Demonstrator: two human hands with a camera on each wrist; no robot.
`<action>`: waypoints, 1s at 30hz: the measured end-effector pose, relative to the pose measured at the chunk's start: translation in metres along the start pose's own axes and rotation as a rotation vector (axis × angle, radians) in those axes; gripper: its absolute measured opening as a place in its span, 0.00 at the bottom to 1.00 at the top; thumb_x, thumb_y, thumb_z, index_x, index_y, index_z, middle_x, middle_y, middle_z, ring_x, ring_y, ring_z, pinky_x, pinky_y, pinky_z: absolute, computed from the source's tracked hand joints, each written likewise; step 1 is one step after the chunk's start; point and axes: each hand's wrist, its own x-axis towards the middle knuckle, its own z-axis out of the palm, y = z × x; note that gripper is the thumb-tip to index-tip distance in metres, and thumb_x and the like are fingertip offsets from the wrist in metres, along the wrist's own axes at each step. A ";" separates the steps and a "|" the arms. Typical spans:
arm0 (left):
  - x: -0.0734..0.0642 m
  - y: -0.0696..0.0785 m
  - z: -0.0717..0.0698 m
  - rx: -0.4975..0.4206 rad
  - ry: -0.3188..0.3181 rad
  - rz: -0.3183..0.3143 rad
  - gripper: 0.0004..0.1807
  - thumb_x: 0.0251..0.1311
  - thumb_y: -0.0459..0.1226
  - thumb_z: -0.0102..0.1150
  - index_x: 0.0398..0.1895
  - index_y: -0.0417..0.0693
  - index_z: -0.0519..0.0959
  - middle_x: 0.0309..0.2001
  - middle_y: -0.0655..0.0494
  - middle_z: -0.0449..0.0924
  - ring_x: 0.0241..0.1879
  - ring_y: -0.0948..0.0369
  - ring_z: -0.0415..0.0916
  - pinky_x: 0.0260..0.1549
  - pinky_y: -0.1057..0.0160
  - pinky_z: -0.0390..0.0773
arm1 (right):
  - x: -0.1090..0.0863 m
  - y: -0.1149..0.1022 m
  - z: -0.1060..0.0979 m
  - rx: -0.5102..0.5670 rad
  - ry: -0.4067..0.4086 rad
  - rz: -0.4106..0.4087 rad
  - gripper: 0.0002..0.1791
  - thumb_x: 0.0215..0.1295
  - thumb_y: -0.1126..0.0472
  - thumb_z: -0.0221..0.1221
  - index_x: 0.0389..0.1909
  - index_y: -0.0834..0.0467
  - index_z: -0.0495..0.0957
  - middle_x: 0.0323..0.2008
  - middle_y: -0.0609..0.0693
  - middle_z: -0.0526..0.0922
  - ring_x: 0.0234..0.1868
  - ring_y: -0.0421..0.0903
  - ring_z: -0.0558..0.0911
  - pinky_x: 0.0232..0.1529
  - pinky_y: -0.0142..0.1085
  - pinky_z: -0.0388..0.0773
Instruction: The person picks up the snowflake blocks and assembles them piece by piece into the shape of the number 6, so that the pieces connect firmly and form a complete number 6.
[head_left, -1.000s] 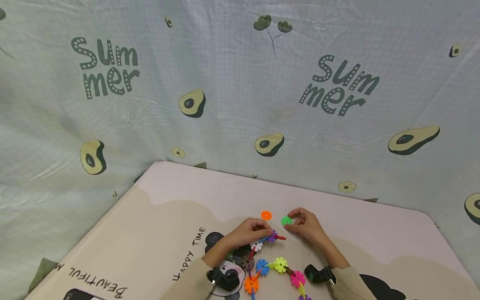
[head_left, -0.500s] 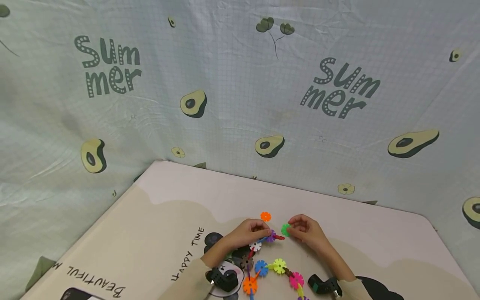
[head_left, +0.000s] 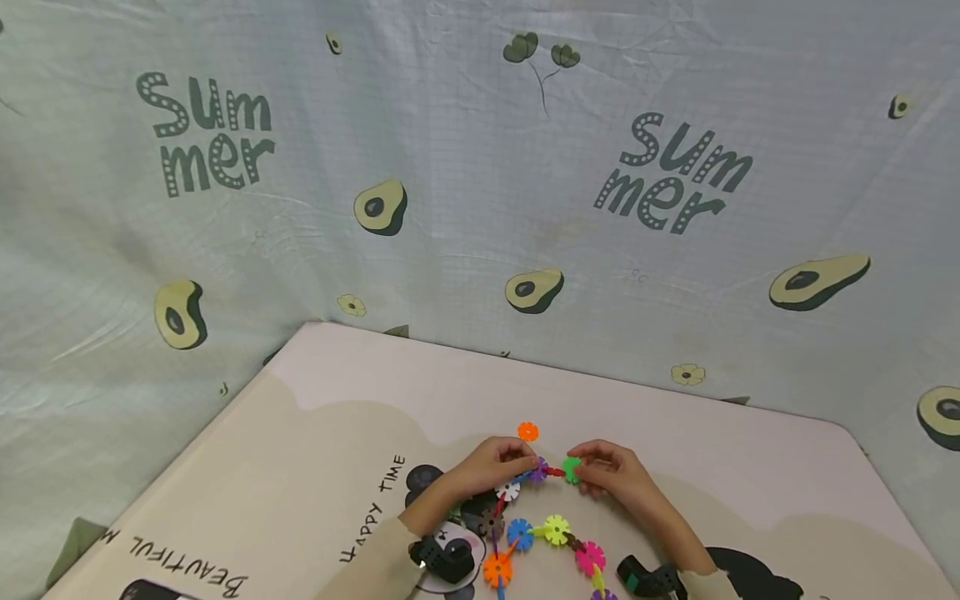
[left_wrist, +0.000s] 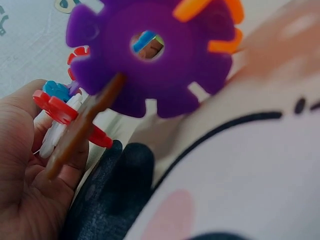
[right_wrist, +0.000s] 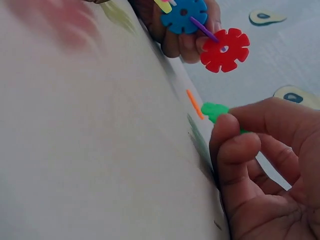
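Note:
My left hand [head_left: 491,465] pinches the chain of slotted plastic discs near its far end. In the right wrist view its fingers are behind the blue disc [right_wrist: 172,22], from which a purple disc [right_wrist: 204,29] leads to the red end disc [right_wrist: 225,50]. My right hand [head_left: 618,475] pinches a green slotted disc [right_wrist: 215,111] between thumb and fingers. In the head view the green disc is right beside the red one; the right wrist view shows a gap between them. A large purple disc [left_wrist: 150,75] and a brown disc [left_wrist: 85,127] lie close to the left wrist camera.
A loose orange disc [head_left: 528,431] lies on the table beyond the hands. The chain runs back toward me through an orange disc [head_left: 497,570], a yellow disc [head_left: 556,530] and a pink disc [head_left: 590,558]. A printed curtain [head_left: 450,250] hangs behind the table.
My right hand has moved toward me with the green disc, bringing it beside the red disc at the chain's end. The left hand keeps its hold almost unmoved.

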 end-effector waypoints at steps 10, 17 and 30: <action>0.000 -0.002 0.002 -0.011 0.013 0.004 0.10 0.68 0.37 0.56 0.35 0.37 0.81 0.28 0.59 0.74 0.27 0.68 0.67 0.30 0.72 0.70 | -0.001 0.003 -0.001 0.143 -0.031 0.049 0.16 0.67 0.64 0.59 0.48 0.71 0.70 0.32 0.50 0.79 0.24 0.39 0.79 0.27 0.27 0.76; 0.001 0.000 0.001 0.010 0.012 0.004 0.10 0.68 0.37 0.56 0.35 0.38 0.81 0.28 0.60 0.73 0.26 0.68 0.66 0.30 0.72 0.70 | -0.004 0.005 -0.001 0.307 -0.118 0.031 0.07 0.71 0.67 0.53 0.45 0.64 0.68 0.32 0.46 0.79 0.27 0.39 0.81 0.29 0.26 0.77; 0.000 0.001 0.000 -0.011 0.011 0.020 0.10 0.67 0.36 0.57 0.36 0.36 0.80 0.28 0.59 0.74 0.25 0.68 0.66 0.28 0.72 0.69 | -0.003 0.005 0.001 0.319 -0.179 -0.005 0.05 0.71 0.68 0.54 0.44 0.59 0.71 0.33 0.46 0.79 0.29 0.39 0.80 0.37 0.30 0.80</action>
